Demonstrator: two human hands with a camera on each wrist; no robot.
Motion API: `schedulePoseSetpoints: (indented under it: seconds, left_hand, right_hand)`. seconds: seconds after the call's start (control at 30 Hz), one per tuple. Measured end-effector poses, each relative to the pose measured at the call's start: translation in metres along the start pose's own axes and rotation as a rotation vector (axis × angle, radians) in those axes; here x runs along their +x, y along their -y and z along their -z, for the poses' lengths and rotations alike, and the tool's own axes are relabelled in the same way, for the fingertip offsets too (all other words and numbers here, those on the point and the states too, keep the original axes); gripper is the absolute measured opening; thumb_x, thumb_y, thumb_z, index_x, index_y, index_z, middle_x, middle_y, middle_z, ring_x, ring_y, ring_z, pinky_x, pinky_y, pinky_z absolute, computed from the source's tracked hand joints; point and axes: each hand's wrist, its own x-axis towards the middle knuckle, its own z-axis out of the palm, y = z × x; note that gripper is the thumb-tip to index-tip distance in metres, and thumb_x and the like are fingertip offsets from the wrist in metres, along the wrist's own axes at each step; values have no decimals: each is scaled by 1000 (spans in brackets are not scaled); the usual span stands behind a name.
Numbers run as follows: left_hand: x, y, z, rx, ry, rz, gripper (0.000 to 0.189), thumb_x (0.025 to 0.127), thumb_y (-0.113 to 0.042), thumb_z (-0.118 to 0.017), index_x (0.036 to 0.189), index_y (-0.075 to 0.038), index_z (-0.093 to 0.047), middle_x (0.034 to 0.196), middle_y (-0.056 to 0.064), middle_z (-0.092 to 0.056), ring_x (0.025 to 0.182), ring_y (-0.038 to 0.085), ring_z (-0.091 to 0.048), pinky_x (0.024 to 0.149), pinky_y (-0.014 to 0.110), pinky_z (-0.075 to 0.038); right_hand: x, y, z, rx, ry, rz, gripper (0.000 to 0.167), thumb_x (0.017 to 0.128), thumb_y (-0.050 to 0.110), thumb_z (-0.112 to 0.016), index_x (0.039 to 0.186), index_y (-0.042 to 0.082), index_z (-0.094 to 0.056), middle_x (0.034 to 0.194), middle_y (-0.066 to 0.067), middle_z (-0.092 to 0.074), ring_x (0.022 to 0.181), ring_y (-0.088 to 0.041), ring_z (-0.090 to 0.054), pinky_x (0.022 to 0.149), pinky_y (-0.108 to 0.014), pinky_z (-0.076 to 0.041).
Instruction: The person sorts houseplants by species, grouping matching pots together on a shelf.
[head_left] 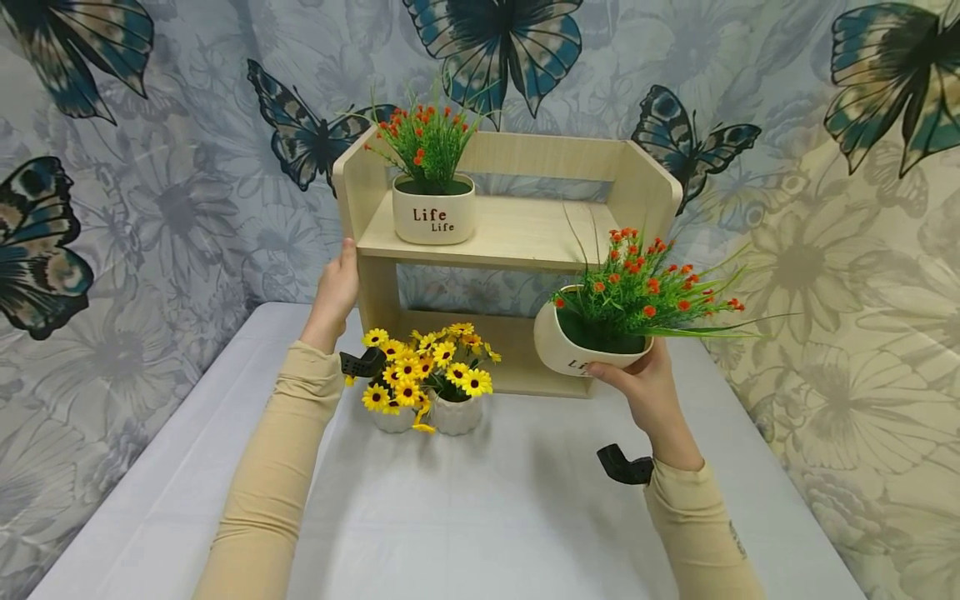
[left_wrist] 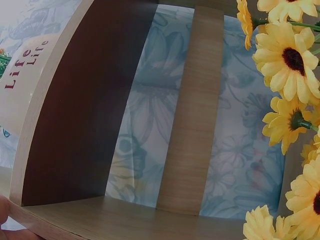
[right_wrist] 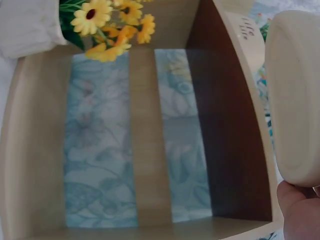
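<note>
A butterfly-printed backdrop (head_left: 191,212) hangs beyond both hands, and a white-covered table (head_left: 480,533) spreads beneath them. Between the hands stands a two-tier wooden shelf (head_left: 536,229). The left hand (head_left: 333,296) touches its outer left side; the fingers are mostly hidden, so how far they curl cannot be told. Keeping a steady palm there should stop the frame sliding.

The right hand (head_left: 643,387) grips the tilted flowerpot (head_left: 558,346) from below, thumb on its front and partly over the lettering, holding it in the air before the shelf's right half. Its red-flowered greenery leans out beyond that hand. Levelling the pot, and guiding it so the long blades clear the boards, would probably suit it best.

The matching flowerpot (head_left: 433,218) stands upright on the upper board, right of the left hand and higher. Two small yellow-flowered pots (head_left: 457,415) sit below, nearer the left hand; both forearms had best clear their blooms.
</note>
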Motion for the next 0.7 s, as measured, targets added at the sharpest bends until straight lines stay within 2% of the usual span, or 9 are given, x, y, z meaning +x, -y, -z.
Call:
schedulePoseSetpoints:
  seconds: [0.17, 0.4, 0.53, 0.7]
  left_hand:
    - [0, 0, 0, 9, 3, -10, 83, 90, -65, -16, 147, -6, -23, 148, 17, -23, 133, 34, -21, 106, 48, -18]
    - [0, 2, 0, 24, 13, 5, 84, 90, -66, -15, 148, -5, -20, 150, 17, -20, 134, 34, -18, 107, 48, -16]
    - [1, 2, 0, 29, 19, 8, 84, 90, -66, -15, 148, -5, -19, 150, 17, -19, 134, 34, -18, 107, 48, -17]
    - [1, 2, 0, 32, 16, -5, 84, 90, -66, -14, 148, -6, -19, 150, 17, -19, 134, 34, -18, 107, 48, -17]
  right_hand:
    - [13, 7, -1, -30, -12, 21, 76, 71, -21, -67, 135, 9, -39, 122, -8, -51, 105, -18, -55, 80, -26, -49]
    - [31, 11, -1, -52, -28, -26, 80, 73, -17, -69, 139, 14, -35, 126, -9, -47, 107, -19, -53, 79, -25, -49]
    - [42, 12, 1, -56, -28, -36, 75, 75, -15, -68, 136, 14, -36, 126, -9, -47, 108, -21, -52, 81, -25, -48]
    - [60, 14, 3, -29, -2, -12, 70, 76, -13, -67, 134, 13, -39, 126, -11, -48, 111, -24, -50, 85, -27, -46]
